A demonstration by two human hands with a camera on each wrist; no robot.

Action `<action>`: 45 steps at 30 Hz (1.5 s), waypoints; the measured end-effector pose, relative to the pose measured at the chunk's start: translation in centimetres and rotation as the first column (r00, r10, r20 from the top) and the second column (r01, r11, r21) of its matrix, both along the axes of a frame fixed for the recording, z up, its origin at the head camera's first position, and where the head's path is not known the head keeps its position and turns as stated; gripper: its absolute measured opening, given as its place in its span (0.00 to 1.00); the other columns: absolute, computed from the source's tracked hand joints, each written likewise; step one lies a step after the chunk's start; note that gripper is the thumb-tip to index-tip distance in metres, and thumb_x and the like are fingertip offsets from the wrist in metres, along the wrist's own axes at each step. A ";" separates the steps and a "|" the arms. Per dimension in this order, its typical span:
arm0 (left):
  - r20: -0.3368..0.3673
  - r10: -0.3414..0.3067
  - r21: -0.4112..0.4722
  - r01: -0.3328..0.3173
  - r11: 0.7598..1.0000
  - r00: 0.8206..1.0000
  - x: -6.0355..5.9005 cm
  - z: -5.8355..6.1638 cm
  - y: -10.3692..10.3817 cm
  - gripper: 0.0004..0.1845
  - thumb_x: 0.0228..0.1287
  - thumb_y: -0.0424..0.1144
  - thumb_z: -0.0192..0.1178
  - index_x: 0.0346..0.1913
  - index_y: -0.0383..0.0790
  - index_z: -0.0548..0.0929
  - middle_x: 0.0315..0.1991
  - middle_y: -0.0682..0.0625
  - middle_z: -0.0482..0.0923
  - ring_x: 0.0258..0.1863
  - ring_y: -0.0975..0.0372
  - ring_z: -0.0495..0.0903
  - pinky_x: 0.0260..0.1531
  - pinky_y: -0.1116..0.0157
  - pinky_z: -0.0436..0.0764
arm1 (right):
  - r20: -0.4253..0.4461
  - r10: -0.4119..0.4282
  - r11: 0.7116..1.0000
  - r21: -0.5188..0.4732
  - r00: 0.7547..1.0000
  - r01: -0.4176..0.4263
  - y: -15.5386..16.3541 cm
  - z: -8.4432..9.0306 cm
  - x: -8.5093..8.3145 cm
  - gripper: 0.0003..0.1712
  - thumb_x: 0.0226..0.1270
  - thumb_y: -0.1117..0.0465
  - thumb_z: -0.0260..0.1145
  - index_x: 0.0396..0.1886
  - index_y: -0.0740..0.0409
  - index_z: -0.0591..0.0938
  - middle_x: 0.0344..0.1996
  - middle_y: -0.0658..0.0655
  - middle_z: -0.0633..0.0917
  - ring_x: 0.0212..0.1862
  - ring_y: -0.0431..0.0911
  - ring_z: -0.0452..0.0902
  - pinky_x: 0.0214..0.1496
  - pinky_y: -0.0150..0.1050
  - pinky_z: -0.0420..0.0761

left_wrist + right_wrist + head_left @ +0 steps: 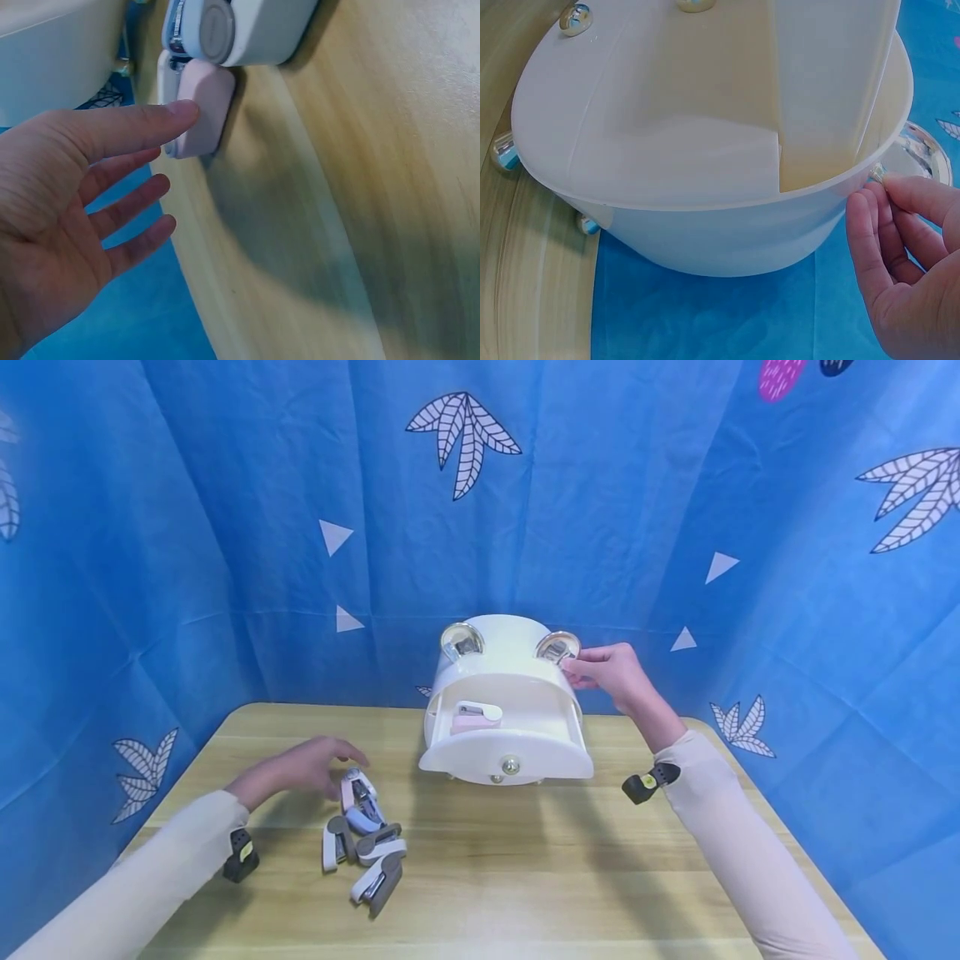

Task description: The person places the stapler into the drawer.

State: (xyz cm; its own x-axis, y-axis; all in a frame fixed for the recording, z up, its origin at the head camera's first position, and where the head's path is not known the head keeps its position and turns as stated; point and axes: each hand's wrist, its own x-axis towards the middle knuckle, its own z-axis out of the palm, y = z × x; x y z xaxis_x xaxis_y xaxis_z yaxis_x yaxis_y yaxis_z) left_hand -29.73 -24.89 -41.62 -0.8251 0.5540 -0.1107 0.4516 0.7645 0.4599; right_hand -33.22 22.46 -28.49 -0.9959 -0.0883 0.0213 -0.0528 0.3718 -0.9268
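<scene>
My left hand reaches over a small pink-and-white stapler at the far end of a cluster on the table. In the left wrist view its thumb overlaps the pink side, and the other fingers stay loosely extended. A blue-and-white stapler lies against the pink one. My right hand pinches the base of a shiny round ear on a white drawer box. The box's front drawer is pulled out, with another pink-and-white stapler inside at its left.
Several grey-and-white staplers, one of them near the front, lie close together on the wooden table. A second shiny ear tops the box's left side. Blue patterned curtain surrounds the table behind and at the sides.
</scene>
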 end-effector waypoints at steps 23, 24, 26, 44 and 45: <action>-0.040 0.136 0.059 -0.133 0.989 0.990 0.2 -1.6 -0.4 0.15 0.46 0.40 0.81 0.37 0.41 0.89 0.32 0.55 0.86 0.32 0.65 0.80 0.36 0.65 0.80 | 0.017 -0.019 0.998 0.056 1.000 0.018 0.0 -0.4 0.3 0.25 0.67 0.54 0.73 0.56 0.66 0.85 0.35 0.55 0.90 0.38 0.43 0.87 0.46 0.38 0.89; -0.040 0.143 0.057 -0.141 0.988 0.989 0.3 -1.6 -0.4 0.15 0.47 0.40 0.81 0.37 0.41 0.89 0.32 0.54 0.86 0.32 0.65 0.80 0.36 0.65 0.81 | 0.014 -0.019 0.998 0.057 1.000 0.018 0.0 -0.4 0.3 0.24 0.67 0.54 0.73 0.56 0.66 0.85 0.35 0.55 0.90 0.38 0.43 0.87 0.46 0.38 0.89; -0.048 0.153 0.047 -0.151 0.987 0.987 0.3 -1.7 -0.5 0.15 0.48 0.40 0.80 0.38 0.41 0.89 0.32 0.55 0.87 0.32 0.66 0.80 0.36 0.64 0.81 | 0.009 -0.018 0.998 0.058 1.000 0.017 0.0 -0.3 0.3 0.24 0.67 0.54 0.73 0.56 0.66 0.85 0.35 0.54 0.90 0.38 0.43 0.87 0.46 0.38 0.89; -0.180 0.228 0.130 -0.207 0.970 0.957 0.5 3.4 -0.3 0.16 0.55 0.47 0.76 0.42 0.40 0.89 0.35 0.52 0.88 0.35 0.63 0.81 0.37 0.62 0.81 | 0.004 -0.013 0.999 0.034 1.000 0.013 0.1 0.1 0.3 0.24 0.68 0.56 0.72 0.56 0.69 0.84 0.31 0.51 0.90 0.34 0.39 0.88 0.44 0.38 0.90; -0.188 0.226 0.142 -0.201 0.969 0.956 0.6 4.0 0.0 0.17 0.55 0.47 0.76 0.42 0.40 0.89 0.36 0.51 0.88 0.35 0.62 0.81 0.37 0.61 0.82 | 0.005 -0.013 0.999 0.032 1.000 0.013 0.1 0.1 0.3 0.23 0.68 0.57 0.72 0.56 0.69 0.84 0.30 0.51 0.90 0.34 0.39 0.88 0.44 0.38 0.90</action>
State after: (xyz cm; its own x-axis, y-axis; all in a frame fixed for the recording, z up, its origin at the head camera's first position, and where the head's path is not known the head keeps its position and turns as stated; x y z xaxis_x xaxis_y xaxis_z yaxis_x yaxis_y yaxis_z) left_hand -29.09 -24.92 -37.59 -0.9238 0.3613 0.1267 0.3766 0.7978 0.4708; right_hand -32.91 22.52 -28.34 -0.9970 -0.0761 0.0138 -0.0433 0.4017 -0.9148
